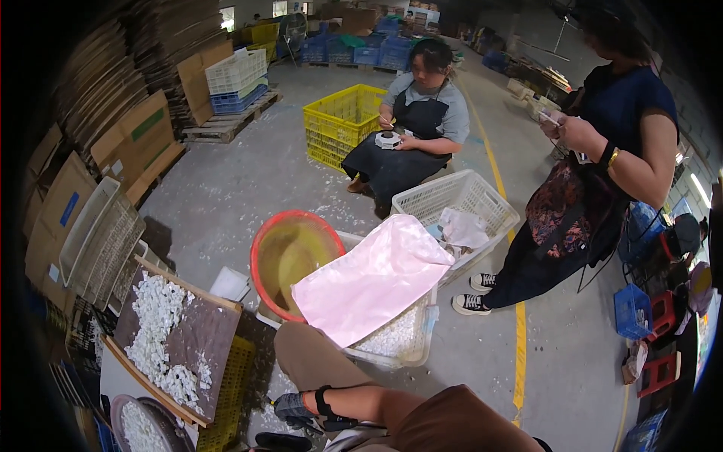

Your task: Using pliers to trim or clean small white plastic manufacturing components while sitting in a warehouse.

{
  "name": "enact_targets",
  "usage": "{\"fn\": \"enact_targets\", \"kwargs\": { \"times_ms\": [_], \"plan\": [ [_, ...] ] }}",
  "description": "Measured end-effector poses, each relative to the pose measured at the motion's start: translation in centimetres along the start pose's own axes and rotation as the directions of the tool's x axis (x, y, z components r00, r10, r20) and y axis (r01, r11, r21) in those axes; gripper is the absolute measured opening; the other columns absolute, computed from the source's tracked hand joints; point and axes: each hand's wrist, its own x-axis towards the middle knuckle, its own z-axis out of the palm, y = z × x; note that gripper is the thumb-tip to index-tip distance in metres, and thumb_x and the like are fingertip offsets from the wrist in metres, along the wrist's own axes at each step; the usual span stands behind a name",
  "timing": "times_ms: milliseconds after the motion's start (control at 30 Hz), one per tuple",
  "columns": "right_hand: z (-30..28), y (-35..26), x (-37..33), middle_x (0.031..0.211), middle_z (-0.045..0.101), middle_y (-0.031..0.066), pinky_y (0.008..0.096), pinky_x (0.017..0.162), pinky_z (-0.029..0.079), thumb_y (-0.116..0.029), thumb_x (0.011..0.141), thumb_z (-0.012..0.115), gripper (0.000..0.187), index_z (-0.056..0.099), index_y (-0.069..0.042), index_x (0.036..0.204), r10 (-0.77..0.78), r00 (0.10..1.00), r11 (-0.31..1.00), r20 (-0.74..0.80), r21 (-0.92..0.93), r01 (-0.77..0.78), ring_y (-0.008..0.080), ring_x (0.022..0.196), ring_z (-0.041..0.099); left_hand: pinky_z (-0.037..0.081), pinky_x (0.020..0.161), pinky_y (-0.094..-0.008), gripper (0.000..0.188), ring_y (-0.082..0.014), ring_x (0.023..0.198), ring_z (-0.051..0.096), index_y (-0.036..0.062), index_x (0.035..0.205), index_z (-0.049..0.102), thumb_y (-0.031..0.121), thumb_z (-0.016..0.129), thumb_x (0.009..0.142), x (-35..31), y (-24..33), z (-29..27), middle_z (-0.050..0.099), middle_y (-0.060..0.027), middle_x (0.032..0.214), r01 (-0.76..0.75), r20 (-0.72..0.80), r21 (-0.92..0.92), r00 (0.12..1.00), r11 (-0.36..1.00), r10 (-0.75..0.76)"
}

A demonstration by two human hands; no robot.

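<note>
My right hand (292,407), in a grey glove with a black strap at the wrist, is low in the view beside my bent knee (309,354). Its fingers are small and dark, so their grip is unclear. My left hand does not show. Beyond the knee, a pink cloth (376,275) lies over part of a white crate (410,354) holding small white pieces. The cloth also overlaps a red-rimmed basin (300,252) with a yellowish inside. To the left, many white pieces (160,324) are heaped on a brown board (207,320) with wooden edges.
A seated person (422,120) holds a white, many-sided object beside a yellow crate (331,124). A standing person (602,143) is at the right. Behind the cloth is another white crate (489,200). Cardboard stacks (90,83) line the left; red stools (661,316) stand far right.
</note>
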Motion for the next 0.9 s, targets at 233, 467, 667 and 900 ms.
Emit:
{"fn": "enact_targets", "kwargs": {
  "times_ms": [233,467,667,900],
  "plan": [
    [0.6,-0.3,0.1,0.057,0.056,0.0142,0.0416,0.052,0.043,-0.015,0.055,0.065,0.008,0.060,-0.009,0.055,-0.120,0.993,0.968,0.009,-0.221,0.119,0.0319,0.056,0.058,0.049,0.080,-0.0299,0.041,-0.0200,0.096,0.055,0.0043,0.126,0.050,0.021,0.058,0.090,-0.2,-0.8,-0.4,0.058,-0.0087,0.111,0.033,-0.016,0.043,0.999,0.999,-0.032],
    [0.7,-0.4,-0.1,0.056,0.055,0.0144,0.0416,0.053,0.043,-0.016,0.054,0.066,0.009,0.060,-0.009,0.054,-0.072,0.997,0.984,-0.035,-0.165,0.066,0.0331,0.056,0.057,0.049,0.082,-0.0318,0.042,-0.0198,0.095,0.056,0.0045,0.126,0.050,0.022,0.059,0.089,0.9,-1.1,-1.0,0.059,-0.0085,0.110,0.058,-0.061,0.096,0.997,0.994,-0.052],
    [1.6,-1.7,-0.5,0.055,0.054,0.0141,0.0404,0.053,0.043,-0.014,0.053,0.066,0.009,0.058,-0.009,0.053,0.002,0.998,0.996,-0.070,-0.085,-0.008,0.0325,0.057,0.057,0.052,0.079,-0.0312,0.043,-0.0190,0.094,0.057,0.0054,0.127,0.050,0.021,0.060,0.088,1.2,-1.0,-0.3,0.060,-0.0078,0.110,0.106,-0.159,0.122,0.984,0.987,-0.086],
    [-0.4,0.5,0.3,0.055,0.054,0.0111,0.0387,0.051,0.043,-0.013,0.054,0.065,0.009,0.058,-0.009,0.054,-0.091,0.995,0.985,-0.042,-0.149,0.084,0.0297,0.053,0.056,0.052,0.078,-0.0298,0.041,-0.0193,0.094,0.057,0.0031,0.125,0.051,0.017,0.059,0.088,1.7,-1.2,0.6,0.059,-0.0082,0.109,0.103,-0.166,0.137,0.983,0.985,-0.080]
  ]
}}
